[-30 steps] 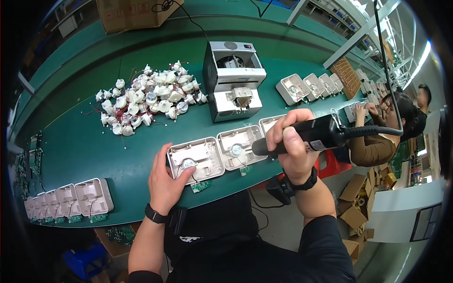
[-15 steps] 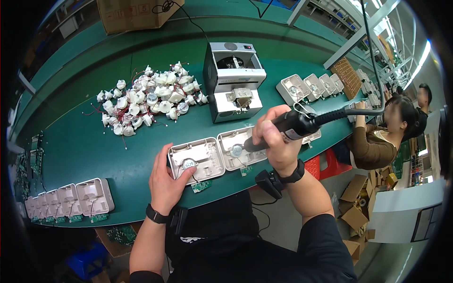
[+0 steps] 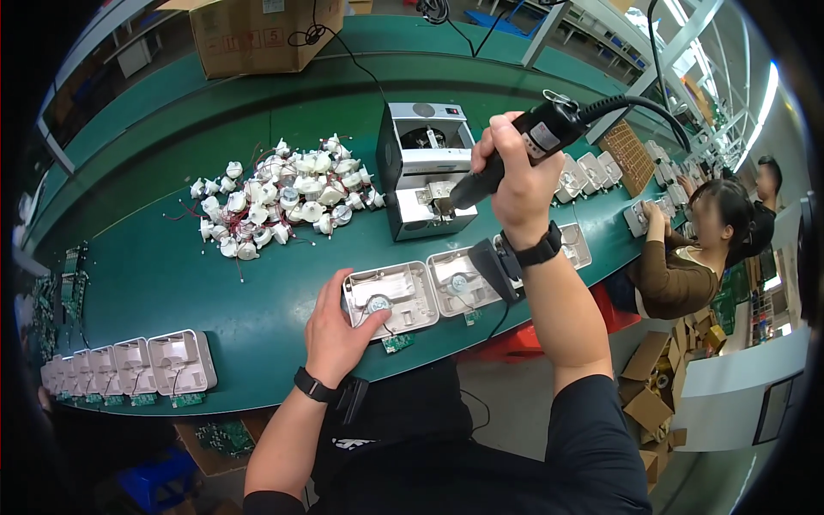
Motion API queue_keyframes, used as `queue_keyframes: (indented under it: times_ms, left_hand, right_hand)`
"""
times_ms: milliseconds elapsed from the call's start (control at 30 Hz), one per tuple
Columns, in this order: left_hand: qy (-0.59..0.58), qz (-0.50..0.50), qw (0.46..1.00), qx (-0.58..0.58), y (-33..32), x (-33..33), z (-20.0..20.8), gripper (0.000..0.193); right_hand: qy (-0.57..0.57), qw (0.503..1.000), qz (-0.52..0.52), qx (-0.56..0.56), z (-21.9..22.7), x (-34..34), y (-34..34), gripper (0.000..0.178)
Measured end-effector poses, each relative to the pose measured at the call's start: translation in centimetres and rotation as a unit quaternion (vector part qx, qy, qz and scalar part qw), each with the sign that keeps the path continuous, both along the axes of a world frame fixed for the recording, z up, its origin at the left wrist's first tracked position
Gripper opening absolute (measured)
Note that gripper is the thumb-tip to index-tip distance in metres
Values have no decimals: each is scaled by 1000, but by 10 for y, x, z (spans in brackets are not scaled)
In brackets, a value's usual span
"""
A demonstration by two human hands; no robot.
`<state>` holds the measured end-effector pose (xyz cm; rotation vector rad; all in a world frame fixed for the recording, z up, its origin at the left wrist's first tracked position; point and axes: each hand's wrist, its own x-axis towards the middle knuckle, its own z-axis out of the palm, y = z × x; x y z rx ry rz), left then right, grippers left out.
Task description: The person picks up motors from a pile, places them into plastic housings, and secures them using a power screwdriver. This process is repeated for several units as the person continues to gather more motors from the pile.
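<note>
My right hand (image 3: 525, 184) is wrapped round a black electric screwdriver (image 3: 544, 130), whose cable leads off to the right. The screwdriver's lower end is at the front of a grey screw feeder (image 3: 429, 230); its bit is hard to make out. With my left hand (image 3: 337, 336) I grip the left side of a white plastic housing (image 3: 414, 290), thumb next to a round metal-faced motor (image 3: 378, 303) inside it. A green circuit board (image 3: 397, 343) hangs on wires at its front edge. Touching its right side is a second white housing (image 3: 442, 271) with a similar motor.
A heap of white motors with wires (image 3: 283, 193) lies left of the feeder. A row of housings (image 3: 202, 356) stands at the front left, more housings (image 3: 592, 172) at the back right. A cardboard box (image 3: 257, 43) sits behind. A co-worker (image 3: 687, 266) works on the right.
My right hand has lifted the screwdriver from the second housing and carried it up and away to the screw feeder. My left hand still holds the first housing; the whole view has shifted slightly.
</note>
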<state>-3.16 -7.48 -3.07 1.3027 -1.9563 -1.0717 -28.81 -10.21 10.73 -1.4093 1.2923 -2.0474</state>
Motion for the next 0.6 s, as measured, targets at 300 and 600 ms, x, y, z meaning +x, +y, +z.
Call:
queue_keyframes:
  times_ms: [300,600]
  left_hand:
    - [9,-5,1000,-16,0,1,-4,72]
    - [13,0,1000,-26,0,0,-7,71]
  right_hand:
    - [-40,994,62,74,-13,39,81,14]
    - [-35,995,50,80,-50,40,87,14]
